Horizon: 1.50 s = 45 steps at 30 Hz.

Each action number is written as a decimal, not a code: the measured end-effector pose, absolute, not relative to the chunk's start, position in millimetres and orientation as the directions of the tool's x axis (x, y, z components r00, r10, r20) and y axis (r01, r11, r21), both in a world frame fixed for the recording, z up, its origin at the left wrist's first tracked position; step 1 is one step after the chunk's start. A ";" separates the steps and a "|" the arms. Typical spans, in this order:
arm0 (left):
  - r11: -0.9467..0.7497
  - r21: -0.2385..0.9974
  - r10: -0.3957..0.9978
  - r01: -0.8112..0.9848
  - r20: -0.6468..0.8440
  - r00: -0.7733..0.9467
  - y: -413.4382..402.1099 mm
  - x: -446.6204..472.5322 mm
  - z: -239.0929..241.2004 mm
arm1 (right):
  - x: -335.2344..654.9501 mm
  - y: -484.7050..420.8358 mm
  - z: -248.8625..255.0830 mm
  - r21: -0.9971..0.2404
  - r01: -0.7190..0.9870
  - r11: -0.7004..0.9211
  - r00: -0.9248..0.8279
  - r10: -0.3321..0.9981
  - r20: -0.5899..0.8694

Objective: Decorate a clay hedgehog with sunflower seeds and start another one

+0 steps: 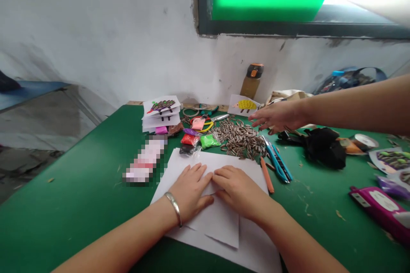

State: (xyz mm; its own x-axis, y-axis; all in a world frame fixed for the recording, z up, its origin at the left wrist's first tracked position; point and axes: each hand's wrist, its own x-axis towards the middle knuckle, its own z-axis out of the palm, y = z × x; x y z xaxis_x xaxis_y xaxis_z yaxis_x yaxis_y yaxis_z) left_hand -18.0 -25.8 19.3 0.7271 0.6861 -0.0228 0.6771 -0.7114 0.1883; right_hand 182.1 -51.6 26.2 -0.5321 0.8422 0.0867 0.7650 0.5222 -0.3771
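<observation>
Both my hands lie on white paper in front of me. My left hand (190,190), with a silver bangle (173,208) at the wrist, rests flat with its fingers spread. Beside it, fingertips almost meeting, my right hand (238,187) is laid palm down with fingers stretched out. Under them is a smaller sheet of paper (224,226) with a rough lower edge, on top of a larger white sheet (256,243). What is beneath my palms is hidden. An orange crayon-like stick (267,175) lies by the sheet's right edge.
Sunflower seeds (240,136) are heaped beyond the paper, near a blue utility knife (277,160), clay packets (209,140) and scissors (221,117). Picture cards (162,111) are stacked at back left. Another person's hand (278,115) reaches in from the right. A bottle (252,81) stands by the wall.
</observation>
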 end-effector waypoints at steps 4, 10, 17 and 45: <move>-0.747 0.160 0.656 0.646 0.018 0.754 -25.0 -17.2 22.3 | 182.4 -51.0 26.6 -0.276 0.798 0.535 -0.545 0.837 0.049; -0.834 0.174 0.549 0.523 0.169 0.819 -24.8 -17.2 21.5 | 182.8 -53.2 30.2 -0.193 0.810 0.554 -0.557 0.829 0.041; -0.829 0.154 0.555 0.537 0.117 0.824 -42.3 -32.2 23.1 | 180.0 -60.7 48.0 -0.360 0.741 0.568 -0.611 0.792 -0.009; -0.818 0.191 0.554 0.543 0.009 0.832 -54.9 -17.2 9.7 | 213.7 -62.8 51.1 -0.438 0.840 0.320 -0.387 0.920 -0.070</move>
State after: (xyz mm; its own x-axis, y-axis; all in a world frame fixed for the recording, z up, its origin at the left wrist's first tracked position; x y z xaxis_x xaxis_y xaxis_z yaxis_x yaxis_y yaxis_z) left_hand -17.2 -54.9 9.7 0.8324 0.5541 0.0085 0.5426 -0.8180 0.1912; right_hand 213.7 -62.8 51.1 -0.3866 0.9196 -0.0704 0.8403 0.3197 -0.4379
